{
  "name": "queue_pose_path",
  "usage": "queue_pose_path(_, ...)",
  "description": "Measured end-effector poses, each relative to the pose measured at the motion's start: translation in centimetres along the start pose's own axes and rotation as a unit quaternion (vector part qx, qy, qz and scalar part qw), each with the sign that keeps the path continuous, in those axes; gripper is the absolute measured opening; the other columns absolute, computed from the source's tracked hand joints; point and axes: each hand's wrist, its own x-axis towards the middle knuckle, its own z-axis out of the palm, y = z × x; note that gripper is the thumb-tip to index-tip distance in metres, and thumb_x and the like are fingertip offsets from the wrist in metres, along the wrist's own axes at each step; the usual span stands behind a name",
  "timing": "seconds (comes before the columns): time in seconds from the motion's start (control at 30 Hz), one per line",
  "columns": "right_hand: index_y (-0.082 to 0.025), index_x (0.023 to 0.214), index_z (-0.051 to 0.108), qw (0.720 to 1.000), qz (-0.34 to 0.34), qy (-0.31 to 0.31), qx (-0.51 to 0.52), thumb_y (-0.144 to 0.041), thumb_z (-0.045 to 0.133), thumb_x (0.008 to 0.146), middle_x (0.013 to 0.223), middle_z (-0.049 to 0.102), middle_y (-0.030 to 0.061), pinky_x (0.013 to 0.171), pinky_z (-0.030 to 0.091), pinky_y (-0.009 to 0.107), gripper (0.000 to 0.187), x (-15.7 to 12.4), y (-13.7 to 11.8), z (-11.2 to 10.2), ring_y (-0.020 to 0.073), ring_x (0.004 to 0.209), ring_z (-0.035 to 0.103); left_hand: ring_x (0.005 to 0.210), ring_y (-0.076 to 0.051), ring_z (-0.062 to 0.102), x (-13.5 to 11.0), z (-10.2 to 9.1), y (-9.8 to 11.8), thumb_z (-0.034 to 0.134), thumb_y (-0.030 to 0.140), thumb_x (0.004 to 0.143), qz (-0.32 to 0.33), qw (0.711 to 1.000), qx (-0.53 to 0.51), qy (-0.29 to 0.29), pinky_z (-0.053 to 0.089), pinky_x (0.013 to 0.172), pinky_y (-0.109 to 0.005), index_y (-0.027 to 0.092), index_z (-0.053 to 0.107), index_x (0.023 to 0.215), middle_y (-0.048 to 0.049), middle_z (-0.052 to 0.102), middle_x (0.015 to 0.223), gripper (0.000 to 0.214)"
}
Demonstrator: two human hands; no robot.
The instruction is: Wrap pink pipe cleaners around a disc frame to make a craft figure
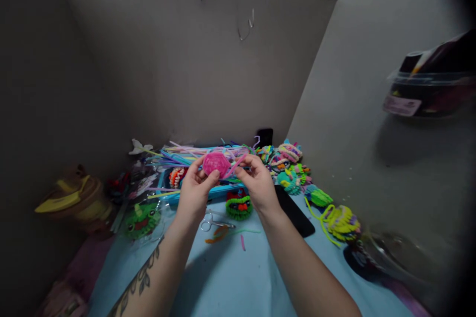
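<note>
A round pink piece made of coiled pipe cleaner (216,164) is held up over the table, its flat side facing me. My left hand (196,183) grips it by the left and lower edge, thumb in front. From its right side runs a loose pink pipe cleaner end (235,165), pinched between thumb and fingers of my right hand (256,181). Below the hands lie small scissors (211,223), an orange pipe cleaner curl (217,234) and a short pink scrap (243,242). A green fuzzy piece with red and dark parts (239,207) sits just behind them.
Behind my hands stands a blue tray (223,191) under many pipe cleaners (178,156). A black phone-like slab (295,212) and several colourful fuzzy crafts (288,182) lie right. A bagged green frog-like piece (143,220) is left. Grey panels (193,69) enclose the blue-covered table (230,282).
</note>
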Motion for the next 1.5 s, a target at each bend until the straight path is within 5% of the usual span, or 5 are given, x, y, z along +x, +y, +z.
queue_pose_path(0.53, -0.022, 0.075, 0.067, 0.996, -0.019, -0.035, -0.075, -0.029, 0.066, 0.074, 0.110, 0.051, 0.0067, 0.076, 0.047, 0.034, 0.008, -0.4, -1.3, -0.3, 0.0230, 0.102, 0.053, 0.058, -0.008, 0.057, 0.0, -0.1, 0.1, 0.077, 0.027, 0.065, -0.004, 0.999, 0.035, -0.009, 0.042, 0.048, -0.016, 0.020, 0.055, 0.116, -0.0010, 0.068, 0.082, 0.056)
queue_pose_path(0.8, -0.023, 0.074, 0.067, 0.968, -0.155, 0.047, -0.190, -0.021, 0.063, 0.077, 0.098, 0.049, 0.0055, 0.094, 0.040, 0.041, 0.005, -0.8, -1.6, -0.3, 0.0227, 0.102, 0.051, 0.050, -0.006, 0.051, -0.2, 0.0, 0.2, 0.078, 0.025, 0.064, -0.030, 0.998, 0.036, -0.031, 0.034, 0.038, -0.013, 0.018, 0.057, 0.114, 0.0013, 0.065, 0.072, 0.055)
queue_pose_path(1.1, -0.020, 0.074, 0.066, 0.994, -0.024, -0.060, -0.093, -0.030, 0.066, 0.075, 0.111, 0.052, 0.0063, 0.088, 0.044, 0.036, 0.010, 0.2, -0.5, -1.1, 0.0224, 0.105, 0.053, 0.051, -0.006, 0.049, 0.0, -0.3, 1.1, 0.077, 0.025, 0.066, -0.055, 0.993, 0.055, -0.091, 0.033, 0.039, -0.014, 0.016, 0.059, 0.116, -0.0018, 0.065, 0.077, 0.054)
queue_pose_path(1.3, -0.020, 0.072, 0.063, 0.988, -0.050, -0.026, -0.143, -0.029, 0.061, 0.079, 0.113, 0.050, 0.0069, 0.099, 0.037, 0.038, 0.011, 0.0, 0.1, -0.6, 0.0216, 0.110, 0.051, 0.080, -0.016, 0.062, 0.1, 0.1, 0.1, 0.075, 0.026, 0.066, 0.032, 0.991, 0.127, -0.034, 0.049, 0.062, -0.023, 0.019, 0.047, 0.127, -0.0086, 0.064, 0.101, 0.067)
queue_pose_path(1.5, -0.020, 0.076, 0.063, 0.988, -0.042, 0.002, -0.146, -0.034, 0.058, 0.082, 0.114, 0.049, 0.0080, 0.094, 0.042, 0.036, 0.016, -0.2, 0.4, -0.5, 0.0214, 0.109, 0.051, 0.100, -0.022, 0.057, -0.3, 0.3, -1.3, 0.071, 0.025, 0.070, 0.175, 0.941, 0.290, -0.022, 0.047, 0.085, -0.035, 0.020, 0.052, 0.120, -0.0107, 0.058, 0.114, 0.054)
